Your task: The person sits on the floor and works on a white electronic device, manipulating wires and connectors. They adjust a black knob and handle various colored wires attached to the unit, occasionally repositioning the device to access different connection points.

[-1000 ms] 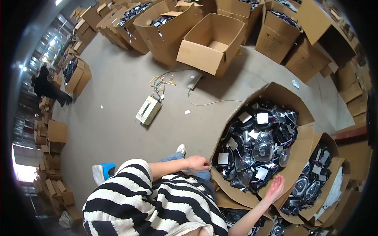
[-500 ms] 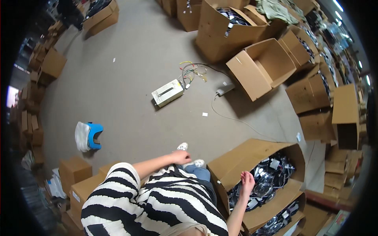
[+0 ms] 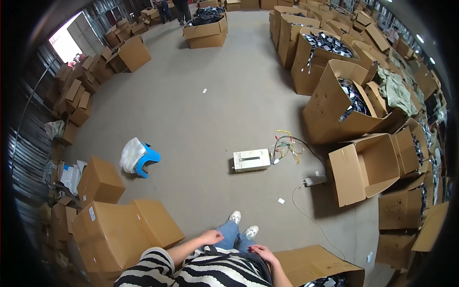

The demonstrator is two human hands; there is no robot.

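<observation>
My left hand rests over my left thigh, its fingers curled inward with nothing seen in them. At my waist, my right hand is held with loosely bent fingers, and I see nothing in it. Just beyond the right hand stands an open carton, whose dark contents, black cables or adapters, show only at the lower edge. On the floor ahead lies a cream metal box with a black handle. Coloured wires spread from its right end.
A blue stool with a white cover stands to the left. Closed cartons are near my left side. A grey power strip trails a cable toward the right. An empty carton lies tipped there; cartons of cables line the right.
My view has swung left and up. My right hand has moved from above the cable-filled carton back to my waist. My left hand stays by my thigh.
</observation>
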